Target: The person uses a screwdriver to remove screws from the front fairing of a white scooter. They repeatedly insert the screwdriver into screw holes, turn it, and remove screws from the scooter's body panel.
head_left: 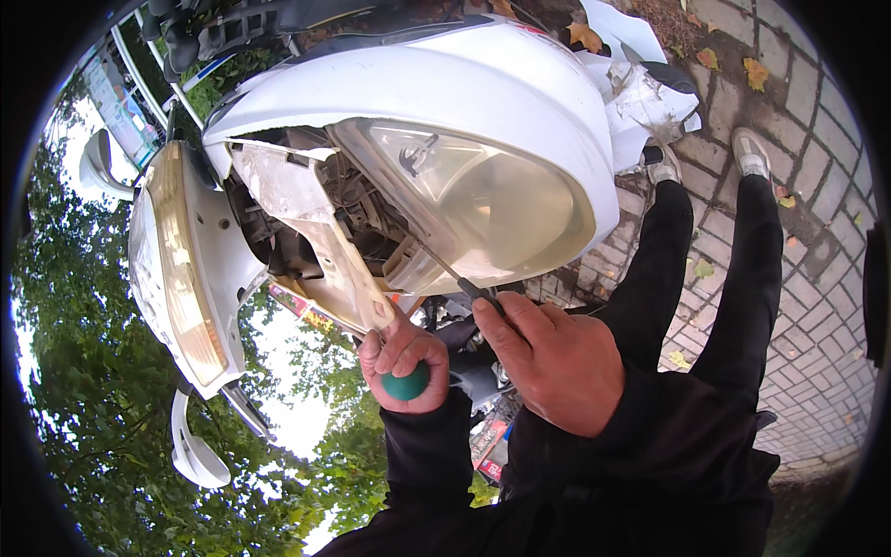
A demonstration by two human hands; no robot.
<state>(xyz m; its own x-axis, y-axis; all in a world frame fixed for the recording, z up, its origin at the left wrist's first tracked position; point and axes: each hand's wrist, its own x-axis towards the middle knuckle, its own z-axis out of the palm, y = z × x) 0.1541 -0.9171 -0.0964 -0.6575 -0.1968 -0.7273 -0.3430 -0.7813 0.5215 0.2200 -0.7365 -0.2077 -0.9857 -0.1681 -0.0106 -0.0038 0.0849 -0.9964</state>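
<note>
Brick pavement (798,232) fills three o'clock and trees (83,408) eight to nine, with a white scooter (557,102) between, its front opened up. At seven o'clock the left hand (406,351) curls around a green knob (406,382), fingers by a cream strip (348,255) — whether gripping it, I cannot tell. At four o'clock the right hand (566,367) pinches a screwdriver (477,292), its shaft aimed toward ten at the gap beside the clear lamp cover (506,209), at one o'clock. Light, steady pressure probably serves best — hard levering could crack the lamp cover.
</note>
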